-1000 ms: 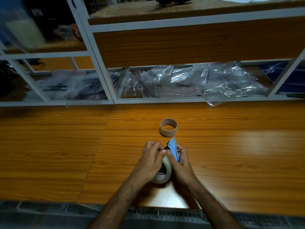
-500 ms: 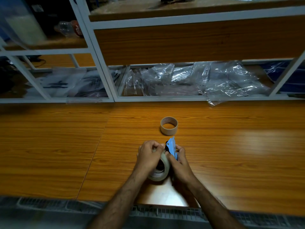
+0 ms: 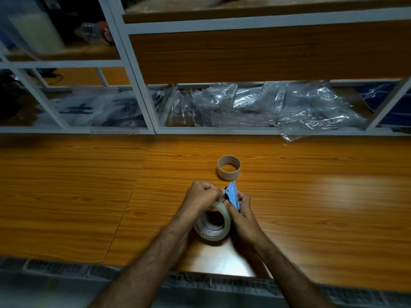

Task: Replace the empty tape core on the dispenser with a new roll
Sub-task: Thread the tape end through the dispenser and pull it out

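Observation:
A new roll of clear tape (image 3: 213, 225) stands on edge just above the wooden table (image 3: 66, 196), seated against a blue tape dispenser (image 3: 233, 195). My left hand (image 3: 201, 197) curls over the top of the roll, fingertips pinched at the roll's upper edge by the dispenser. My right hand (image 3: 243, 213) wraps the dispenser from the right, thumb pressed on the roll's rim. The empty brown cardboard core (image 3: 229, 167) lies flat on the table just beyond my hands, untouched.
A white metal shelf frame (image 3: 142, 85) runs along the table's far edge. Crumpled clear plastic bags (image 3: 300, 107) fill its lower bay and spill slightly onto the table at right. A wire mesh strip (image 3: 222, 283) borders the near edge.
My left hand's fingers have closed tighter over the top of the roll. Roll and dispenser stay in about the same spot; the empty core has not moved.

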A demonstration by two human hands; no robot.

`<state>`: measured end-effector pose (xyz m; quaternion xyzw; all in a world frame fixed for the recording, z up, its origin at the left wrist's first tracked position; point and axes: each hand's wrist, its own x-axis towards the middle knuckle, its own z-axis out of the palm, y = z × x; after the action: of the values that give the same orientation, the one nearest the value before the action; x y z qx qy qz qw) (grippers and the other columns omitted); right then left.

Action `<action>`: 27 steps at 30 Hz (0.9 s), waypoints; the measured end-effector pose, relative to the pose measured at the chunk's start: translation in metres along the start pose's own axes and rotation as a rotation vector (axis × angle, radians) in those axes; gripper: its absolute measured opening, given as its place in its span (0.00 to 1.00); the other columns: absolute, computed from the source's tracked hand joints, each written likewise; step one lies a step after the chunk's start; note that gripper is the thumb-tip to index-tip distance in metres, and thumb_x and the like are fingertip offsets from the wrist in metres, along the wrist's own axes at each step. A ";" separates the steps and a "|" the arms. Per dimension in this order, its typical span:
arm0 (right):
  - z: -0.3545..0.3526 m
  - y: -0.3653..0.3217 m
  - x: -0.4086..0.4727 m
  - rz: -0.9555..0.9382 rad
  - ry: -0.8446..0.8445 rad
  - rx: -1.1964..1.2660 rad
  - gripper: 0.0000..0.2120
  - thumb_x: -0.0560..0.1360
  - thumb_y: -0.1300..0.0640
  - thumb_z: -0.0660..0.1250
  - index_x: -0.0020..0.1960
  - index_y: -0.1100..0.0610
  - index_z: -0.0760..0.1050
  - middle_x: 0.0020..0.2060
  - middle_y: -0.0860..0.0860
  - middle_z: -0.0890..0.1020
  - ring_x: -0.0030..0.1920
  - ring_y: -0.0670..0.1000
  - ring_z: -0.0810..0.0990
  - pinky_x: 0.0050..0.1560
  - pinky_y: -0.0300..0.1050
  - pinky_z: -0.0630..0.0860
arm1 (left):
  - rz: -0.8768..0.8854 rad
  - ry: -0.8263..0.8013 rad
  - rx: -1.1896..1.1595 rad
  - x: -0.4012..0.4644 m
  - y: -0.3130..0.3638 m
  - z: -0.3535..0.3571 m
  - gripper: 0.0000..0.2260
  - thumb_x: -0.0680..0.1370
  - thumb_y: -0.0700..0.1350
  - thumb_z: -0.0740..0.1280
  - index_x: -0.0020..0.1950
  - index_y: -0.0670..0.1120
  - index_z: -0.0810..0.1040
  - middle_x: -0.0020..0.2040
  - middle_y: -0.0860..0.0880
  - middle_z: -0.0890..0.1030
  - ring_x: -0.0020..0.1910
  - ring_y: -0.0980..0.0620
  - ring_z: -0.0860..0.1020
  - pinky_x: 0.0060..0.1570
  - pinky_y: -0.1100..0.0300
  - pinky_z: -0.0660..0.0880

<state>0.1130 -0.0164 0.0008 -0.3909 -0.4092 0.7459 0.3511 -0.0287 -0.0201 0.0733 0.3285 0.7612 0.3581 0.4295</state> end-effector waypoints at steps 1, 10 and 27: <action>0.000 0.000 0.000 0.001 0.001 -0.007 0.19 0.84 0.59 0.64 0.70 0.47 0.62 0.62 0.63 0.80 0.55 0.58 0.85 0.56 0.55 0.84 | -0.002 0.001 -0.001 0.000 0.001 0.000 0.06 0.65 0.47 0.74 0.29 0.47 0.83 0.32 0.49 0.84 0.35 0.51 0.81 0.45 0.50 0.82; 0.003 0.006 0.002 -0.002 0.010 0.030 0.19 0.83 0.57 0.67 0.67 0.42 0.64 0.64 0.64 0.78 0.60 0.65 0.83 0.62 0.64 0.80 | 0.004 0.043 0.043 0.005 0.002 -0.003 0.08 0.62 0.47 0.73 0.35 0.43 0.85 0.35 0.49 0.87 0.40 0.50 0.85 0.46 0.51 0.82; 0.005 0.000 0.002 -0.072 0.055 -0.189 0.18 0.83 0.57 0.67 0.66 0.50 0.61 0.62 0.58 0.79 0.55 0.51 0.84 0.50 0.43 0.84 | -0.020 -0.072 0.008 0.007 0.012 -0.015 0.05 0.74 0.34 0.73 0.39 0.40 0.84 0.28 0.53 0.80 0.26 0.60 0.75 0.22 0.73 0.69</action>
<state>0.1081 -0.0168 0.0017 -0.4278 -0.4818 0.6799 0.3502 -0.0431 -0.0119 0.0862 0.3355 0.7498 0.3386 0.4588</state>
